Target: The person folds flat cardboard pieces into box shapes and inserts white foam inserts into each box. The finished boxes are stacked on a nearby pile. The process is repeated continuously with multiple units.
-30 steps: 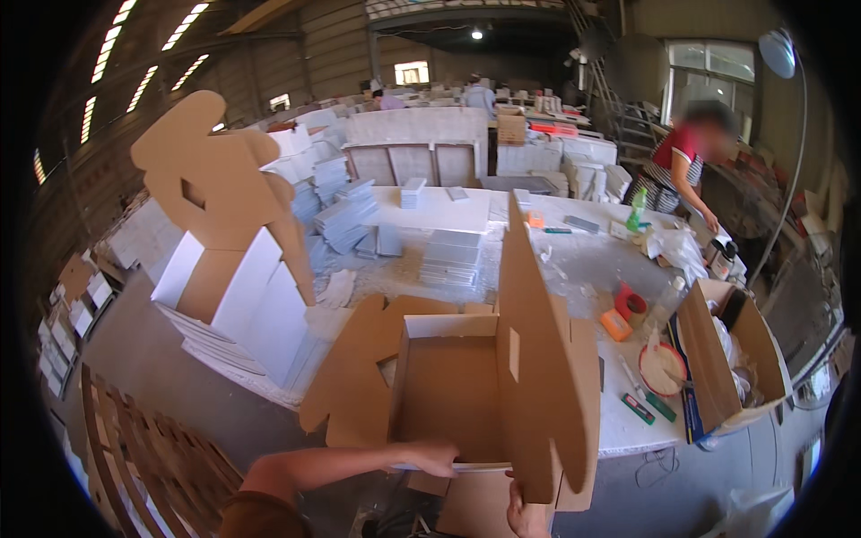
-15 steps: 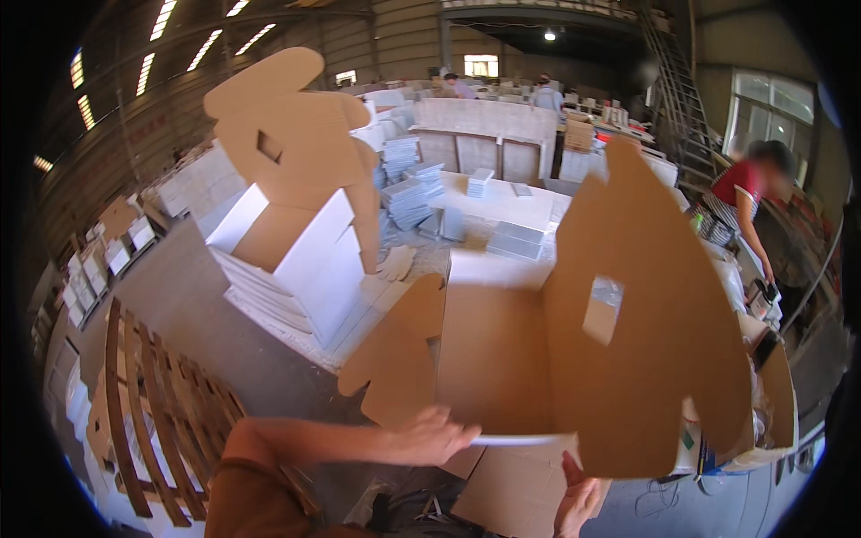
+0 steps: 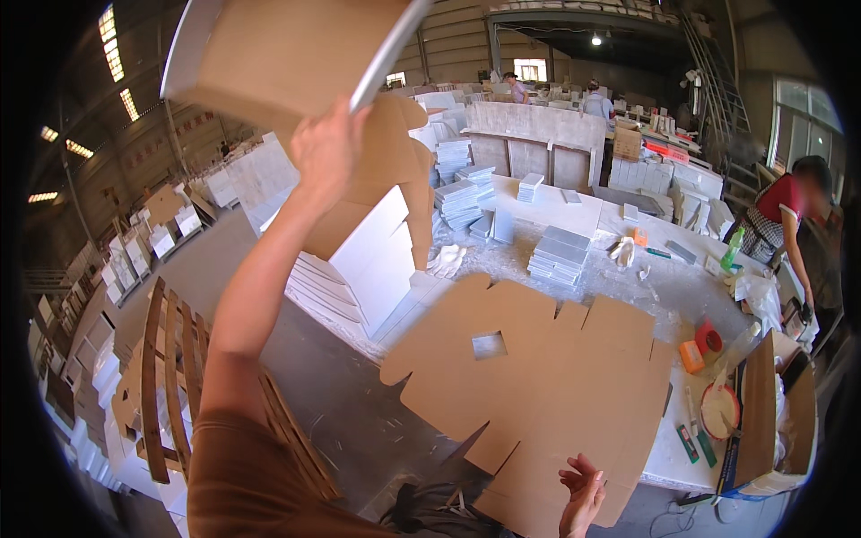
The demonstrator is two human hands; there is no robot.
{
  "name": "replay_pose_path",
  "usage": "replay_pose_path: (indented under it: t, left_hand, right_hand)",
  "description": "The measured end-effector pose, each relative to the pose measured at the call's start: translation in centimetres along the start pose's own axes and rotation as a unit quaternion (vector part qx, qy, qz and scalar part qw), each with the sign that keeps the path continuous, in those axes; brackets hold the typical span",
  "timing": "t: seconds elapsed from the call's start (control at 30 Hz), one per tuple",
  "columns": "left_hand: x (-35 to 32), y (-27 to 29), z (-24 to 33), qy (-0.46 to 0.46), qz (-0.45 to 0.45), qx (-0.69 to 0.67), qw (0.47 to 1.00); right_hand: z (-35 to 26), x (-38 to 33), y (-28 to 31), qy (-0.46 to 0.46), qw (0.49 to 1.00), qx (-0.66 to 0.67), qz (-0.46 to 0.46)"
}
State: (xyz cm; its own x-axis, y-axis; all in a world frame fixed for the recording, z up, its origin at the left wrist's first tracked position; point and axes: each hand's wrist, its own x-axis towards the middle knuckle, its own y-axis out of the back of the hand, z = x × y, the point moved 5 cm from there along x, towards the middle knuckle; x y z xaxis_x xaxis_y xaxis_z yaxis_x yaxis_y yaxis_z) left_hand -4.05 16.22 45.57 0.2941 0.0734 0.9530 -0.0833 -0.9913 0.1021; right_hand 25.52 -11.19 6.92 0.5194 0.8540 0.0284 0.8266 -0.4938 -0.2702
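Observation:
My left hand (image 3: 325, 152) is raised far out to the left, its fingers closed on the edge of a folded cardboard box (image 3: 287, 54). The box is brown inside and white along its edges; it partly leaves the top of the picture. Behind and below it is a stack of white-sided boxes (image 3: 363, 269) with a brown flap standing up. A flat die-cut cardboard blank (image 3: 547, 377) with a square hole lies in front of me, over the table's near edge. My right hand (image 3: 583, 493) is open above the blank's near end, fingers apart and holding nothing.
Grey tile stacks (image 3: 558, 255) and white gloves (image 3: 447, 261) lie on the table. At right are a red-rimmed bowl (image 3: 720, 411), a green bottle (image 3: 733, 249) and an open carton (image 3: 758, 421). A slatted wooden pallet (image 3: 170, 386) stands at left. A co-worker (image 3: 780, 215) bends over at far right.
The box has gone from in front of me to the upper left in my left hand. My right hand has come away from it. The flat blank beneath is now uncovered.

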Motion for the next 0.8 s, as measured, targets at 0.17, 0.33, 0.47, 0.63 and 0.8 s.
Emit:
replay_pose_path:
  t: [0.17,0.33,0.47,0.63,0.8]
  left_hand:
    - [-10.8,-6.4,-6.4,0.044,-0.145,0.053,0.987]
    - [-19.8,-10.4,-7.8,0.124,-0.378,0.030,0.917]
    - [-18.7,-11.5,-8.5,0.126,-0.420,-0.065,0.896]
    - [-18.9,-12.4,-9.3,0.101,-0.464,-0.087,0.876]
    - [-18.6,-13.5,-8.9,0.110,-0.561,-0.134,0.810]
  right_hand:
    - [0.3,0.2,-0.4,-0.052,0.997,-0.052,-0.033]
    - [8.4,1.1,2.9,-0.066,0.997,0.048,0.016]
    - [3.6,1.1,-0.6,-0.080,0.995,-0.052,-0.037]
    - [3.9,1.8,-2.2,-0.116,0.985,-0.079,-0.103]
    - [5.5,2.6,-2.3,-0.074,0.986,-0.114,-0.092]
